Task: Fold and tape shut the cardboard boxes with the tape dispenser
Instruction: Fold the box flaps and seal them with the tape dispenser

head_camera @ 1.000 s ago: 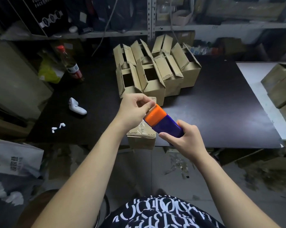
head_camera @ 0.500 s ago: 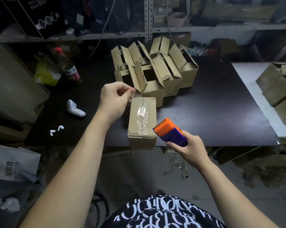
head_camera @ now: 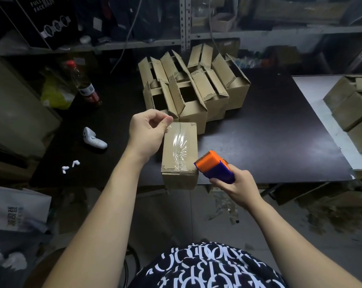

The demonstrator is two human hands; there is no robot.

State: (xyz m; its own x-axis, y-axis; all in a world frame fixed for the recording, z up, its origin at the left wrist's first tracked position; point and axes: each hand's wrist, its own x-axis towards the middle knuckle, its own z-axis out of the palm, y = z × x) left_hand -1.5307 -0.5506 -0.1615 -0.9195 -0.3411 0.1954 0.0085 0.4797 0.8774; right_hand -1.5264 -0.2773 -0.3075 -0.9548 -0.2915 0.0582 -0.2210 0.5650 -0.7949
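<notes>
A closed cardboard box point(head_camera: 180, 150) stands at the front edge of the black table point(head_camera: 269, 138), a strip of clear tape point(head_camera: 179, 145) running along its top. My left hand point(head_camera: 148, 129) pinches the far end of that tape just left of the box's far corner. My right hand point(head_camera: 236, 183) grips the orange and purple tape dispenser point(head_camera: 214, 166), whose orange head touches the box's near right corner. Behind the box stands a cluster of several cardboard boxes with open flaps point(head_camera: 194, 90).
A bottle with a red cap point(head_camera: 83, 84), a yellow bag point(head_camera: 55, 94), a white controller point(head_camera: 93, 138) and two small white pieces point(head_camera: 70, 165) lie on the table's left. More closed boxes point(head_camera: 352, 109) sit on a white surface at right. Metal shelving stands behind.
The dispenser has come down from the box's top middle to its near right corner, drawing tape along the top. My left hand moved left and back to the tape's far end.
</notes>
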